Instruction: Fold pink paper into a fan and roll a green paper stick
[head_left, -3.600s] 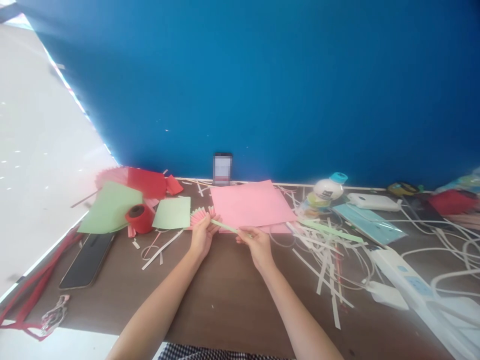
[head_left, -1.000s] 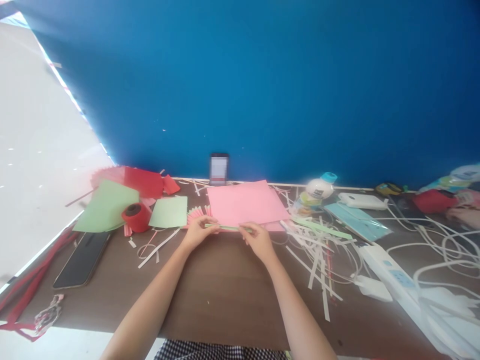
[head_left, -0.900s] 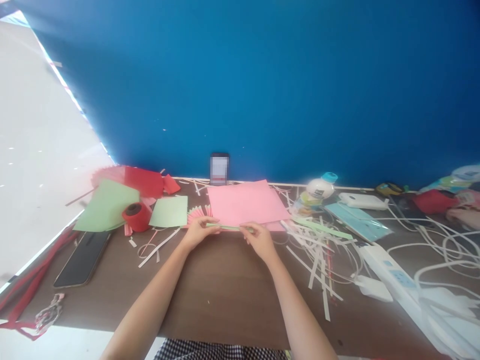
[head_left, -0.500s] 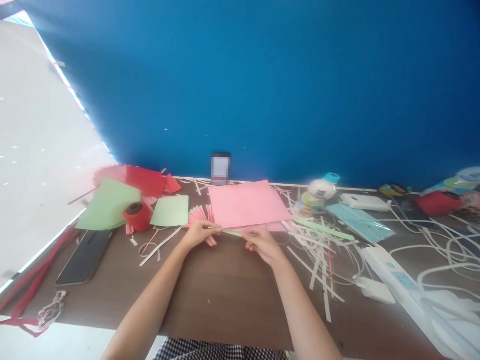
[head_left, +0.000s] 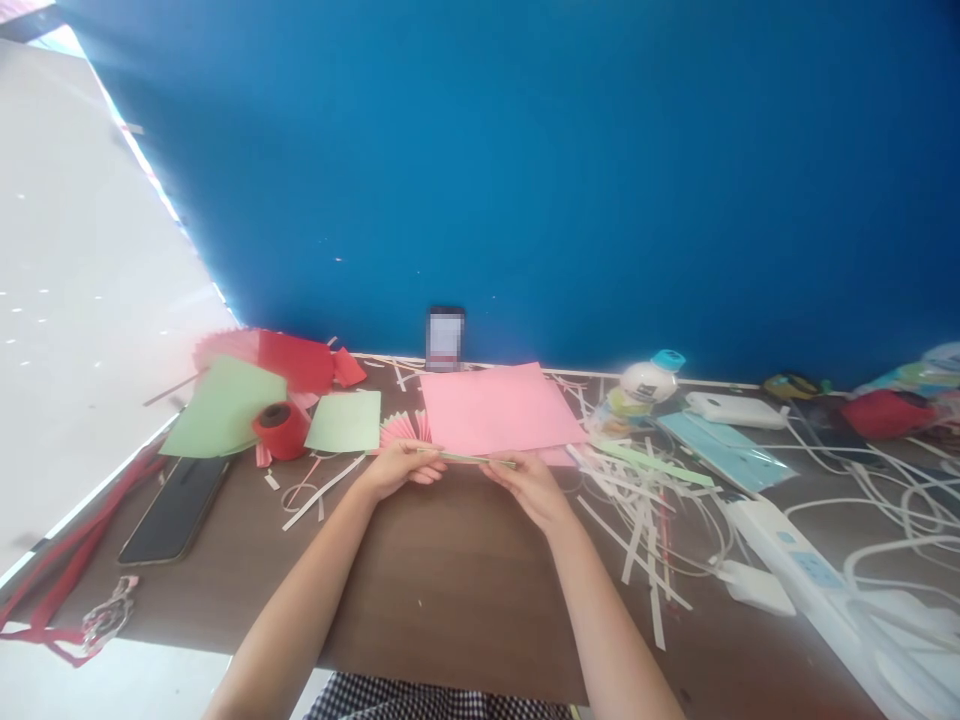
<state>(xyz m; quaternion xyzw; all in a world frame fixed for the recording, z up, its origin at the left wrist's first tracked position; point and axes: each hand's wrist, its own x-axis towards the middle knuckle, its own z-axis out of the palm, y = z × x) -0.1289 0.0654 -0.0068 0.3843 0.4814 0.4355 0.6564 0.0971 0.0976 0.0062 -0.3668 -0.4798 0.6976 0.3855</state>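
A narrow folded strip of green paper [head_left: 463, 459] stretches between my two hands, just above the dark brown table. My left hand [head_left: 401, 468] pinches its left end, and my right hand [head_left: 523, 485] pinches the right end. Just beyond the strip lie pink paper sheets [head_left: 499, 410]. A pleated pink paper fan [head_left: 405, 428] sits behind my left hand. To its left is a square of green paper [head_left: 345, 421].
Left are a red thread spool [head_left: 281, 430], green sheets [head_left: 225, 405] and a dark phone [head_left: 174, 510]. A smaller phone [head_left: 445, 340] leans on the blue wall. Paper strips [head_left: 641, 520], a bottle [head_left: 649, 382], a power strip [head_left: 799, 555] and cables lie right.
Both hands keep hold of the green paper strip and have shifted only slightly. The strip looks thinner, seen more edge-on. The whole view has moved a little.
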